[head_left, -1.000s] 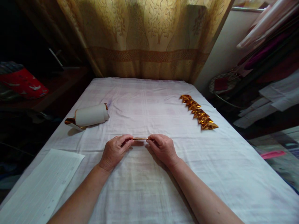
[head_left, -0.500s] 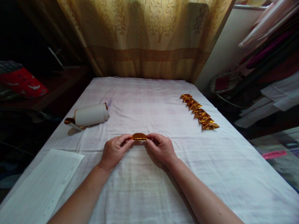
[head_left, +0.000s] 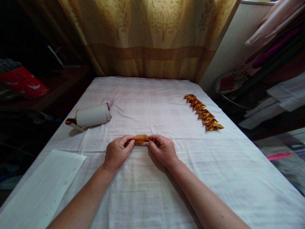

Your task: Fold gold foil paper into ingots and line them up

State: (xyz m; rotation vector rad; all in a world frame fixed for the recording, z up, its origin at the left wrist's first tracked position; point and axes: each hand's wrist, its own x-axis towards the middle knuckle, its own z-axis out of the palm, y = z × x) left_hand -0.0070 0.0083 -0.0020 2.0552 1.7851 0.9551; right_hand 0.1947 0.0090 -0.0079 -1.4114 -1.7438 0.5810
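Note:
A small folded piece of shiny gold foil paper is stretched between my two hands, low over the cloth-covered surface. My left hand pinches its left end between thumb and fingers. At the opposite end, my right hand pinches it the same way. A slit shows along the front of the foil piece, between an upper flap and a lower edge. The fingertips hide both ends. To the right, a slanting row of several folded gold foil pieces lies overlapped on the cloth.
A roll of white-backed gold paper lies at the left of the white cloth. Lined paper sits at the front left. A patterned curtain hangs behind. Clothes hang at the right; a red container stands at the left.
The foil piece has tilted and its front has parted a little, showing a slit. Both hands keep their pinch on its ends, and the view has shifted slightly.

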